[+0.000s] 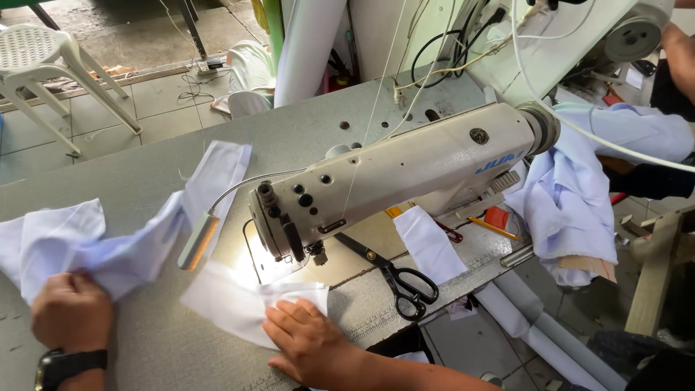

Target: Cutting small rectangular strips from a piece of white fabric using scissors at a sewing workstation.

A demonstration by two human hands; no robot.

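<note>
White cloth (108, 250) lies across the grey sewing table (145, 181), and both hands are on it. On the far left, the left hand (71, 311) is closed in a loose fist, gripping a bunched part of the cloth; the bunch puffs up just above its knuckles. A black watch (69, 362) sits on that wrist. Past those fingers, toward the middle, a small lamp on a bendy neck (199, 240) shines down. Next comes the right hand (308, 340), flat and spread, fingers pressing the flat end of the cloth onto the table (it pinches nothing, it only pushes down). Just beyond its fingertips stands the cream sewing machine (391, 177), with the needle part (316, 253) close above the cloth edge. To the right of those fingers lie black scissors (402, 279) and a white strip (428, 245). Farther right hangs a pale blue heap of fabric (579, 195).

The fingertips are near the needle, so a slip forward could bring a poke. A hard pull by the fist could twist the cloth and give a crooked seam.
</note>
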